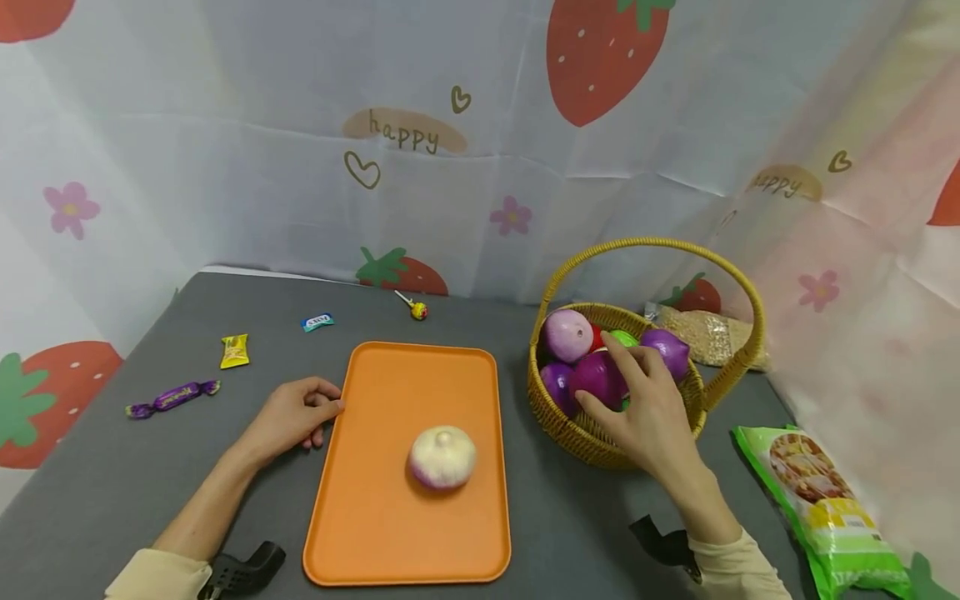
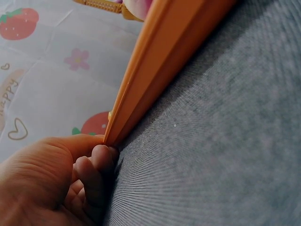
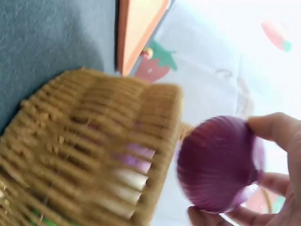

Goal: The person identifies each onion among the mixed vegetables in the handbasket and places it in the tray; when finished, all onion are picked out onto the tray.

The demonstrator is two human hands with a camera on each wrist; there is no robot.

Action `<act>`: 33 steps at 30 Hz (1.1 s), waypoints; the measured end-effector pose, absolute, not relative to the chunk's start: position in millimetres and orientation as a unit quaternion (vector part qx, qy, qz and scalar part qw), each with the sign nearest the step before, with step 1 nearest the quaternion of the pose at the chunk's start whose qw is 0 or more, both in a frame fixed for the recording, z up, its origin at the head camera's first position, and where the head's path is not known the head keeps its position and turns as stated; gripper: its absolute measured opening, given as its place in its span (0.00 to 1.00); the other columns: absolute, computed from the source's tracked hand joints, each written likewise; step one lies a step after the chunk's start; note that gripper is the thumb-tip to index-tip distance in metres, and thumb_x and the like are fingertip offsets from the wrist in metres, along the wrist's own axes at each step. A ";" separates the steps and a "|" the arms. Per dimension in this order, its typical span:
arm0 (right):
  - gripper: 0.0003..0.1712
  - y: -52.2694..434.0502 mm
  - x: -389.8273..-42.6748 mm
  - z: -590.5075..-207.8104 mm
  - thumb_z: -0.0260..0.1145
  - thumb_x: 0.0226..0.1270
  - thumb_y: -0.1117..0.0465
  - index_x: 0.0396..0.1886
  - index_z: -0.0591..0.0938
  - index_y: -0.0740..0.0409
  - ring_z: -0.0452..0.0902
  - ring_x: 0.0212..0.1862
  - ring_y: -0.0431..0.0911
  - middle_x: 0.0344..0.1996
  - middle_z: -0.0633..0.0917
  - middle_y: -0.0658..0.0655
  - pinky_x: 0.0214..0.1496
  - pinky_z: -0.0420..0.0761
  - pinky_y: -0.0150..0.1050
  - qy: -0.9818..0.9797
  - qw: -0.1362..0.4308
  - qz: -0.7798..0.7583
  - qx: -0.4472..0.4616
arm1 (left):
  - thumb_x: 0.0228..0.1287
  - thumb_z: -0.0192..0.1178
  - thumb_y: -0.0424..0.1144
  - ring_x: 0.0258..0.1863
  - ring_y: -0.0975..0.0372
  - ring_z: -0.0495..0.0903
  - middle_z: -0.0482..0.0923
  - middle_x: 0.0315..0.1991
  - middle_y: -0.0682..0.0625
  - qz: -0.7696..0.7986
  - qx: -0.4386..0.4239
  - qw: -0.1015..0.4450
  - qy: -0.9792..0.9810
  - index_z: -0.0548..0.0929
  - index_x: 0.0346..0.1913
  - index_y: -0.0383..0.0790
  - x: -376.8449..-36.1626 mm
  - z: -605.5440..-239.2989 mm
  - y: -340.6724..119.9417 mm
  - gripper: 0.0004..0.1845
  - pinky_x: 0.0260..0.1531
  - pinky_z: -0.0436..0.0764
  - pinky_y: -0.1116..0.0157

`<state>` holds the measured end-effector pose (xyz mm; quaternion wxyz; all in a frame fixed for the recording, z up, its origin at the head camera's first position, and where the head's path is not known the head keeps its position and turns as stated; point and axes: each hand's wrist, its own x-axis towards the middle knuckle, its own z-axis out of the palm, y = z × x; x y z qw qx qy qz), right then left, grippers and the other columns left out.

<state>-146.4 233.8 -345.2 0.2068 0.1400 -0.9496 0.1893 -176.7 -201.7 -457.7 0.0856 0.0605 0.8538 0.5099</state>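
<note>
Nearest in the head view, two pale sleeves at the bottom edge, above a grey felt-like tabletop [image 1: 150, 467]. Left hand [image 1: 288, 419] resting on that cloth, fingers loosely curled against the left rim of a smooth orange plastic tray [image 1: 390, 517], rectangular with rounded corners. On the tray, a round white garlic bulb [image 1: 442, 456] tinged purple at the base. To the right, right hand [image 1: 645, 408] reaching into a woven wicker basket [image 1: 577, 433] with an arched handle, fingers spread around a glossy dark purple onion [image 1: 596, 377]; more purple onions and something green and red packed beside it. Scattered beyond: a purple twisted candy [image 1: 172, 397], a yellow sachet [image 1: 235, 351], a small blue packet [image 1: 317, 322], a lollipop [image 1: 416, 309], a green snack bag [image 1: 832, 508] at far right. From the left wrist, curled fingertips [image 2: 101, 157] pressed at the tray's [image 2: 164, 61] thin raised edge, where it meets the finely ribbed grey fabric; not clear whether gripped or merely touched. From the right wrist, blurred coarse basket weave [image 3: 94, 141] close up, and the ridged purple onion [image 3: 218, 162] clasped between thumb and fingers [image 3: 275, 127], raised above the basket rim.
</note>
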 end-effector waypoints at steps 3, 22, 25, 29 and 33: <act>0.40 224.1 -141.8 -347.1 0.78 0.50 0.54 0.65 0.76 0.52 0.75 0.44 0.54 0.49 0.73 0.65 0.40 0.82 0.47 -0.921 0.258 0.210 0.203 | 0.69 0.60 0.41 0.15 0.62 0.76 0.79 0.25 0.47 0.510 0.059 0.084 0.854 0.77 0.51 0.30 -176.6 -458.4 -201.5 0.16 0.17 0.79 0.63; 0.31 161.5 -109.2 -396.6 0.74 0.48 0.49 0.56 0.80 0.44 0.75 0.51 0.46 0.54 0.77 0.56 0.54 0.81 0.41 -0.913 0.103 0.108 0.381 | 0.70 0.59 0.41 0.15 0.62 0.77 0.80 0.26 0.46 0.502 0.064 0.079 0.859 0.78 0.51 0.31 -175.2 -456.1 -201.8 0.16 0.17 0.79 0.64; 0.32 156.1 -111.1 -398.0 0.73 0.48 0.49 0.57 0.79 0.46 0.75 0.53 0.46 0.53 0.78 0.54 0.56 0.80 0.40 -0.910 0.106 0.109 0.385 | 0.70 0.59 0.41 0.15 0.62 0.76 0.80 0.26 0.46 0.502 0.062 0.078 0.859 0.78 0.50 0.31 -175.5 -456.1 -201.5 0.16 0.17 0.79 0.64; 0.31 149.5 -114.6 -402.5 0.73 0.50 0.49 0.56 0.78 0.49 0.75 0.56 0.46 0.53 0.79 0.53 0.58 0.80 0.39 -0.907 0.114 0.112 0.391 | 0.69 0.60 0.41 0.15 0.62 0.76 0.80 0.26 0.47 0.502 0.058 0.079 0.860 0.78 0.50 0.31 -175.3 -455.7 -201.2 0.16 0.17 0.79 0.64; 0.29 145.0 -117.1 -407.8 0.72 0.55 0.49 0.56 0.78 0.51 0.75 0.59 0.47 0.56 0.80 0.56 0.61 0.79 0.41 -0.903 0.112 0.116 0.399 | 0.69 0.60 0.41 0.14 0.62 0.76 0.80 0.26 0.47 0.500 0.057 0.077 0.861 0.78 0.50 0.31 -175.2 -455.6 -200.6 0.16 0.17 0.79 0.65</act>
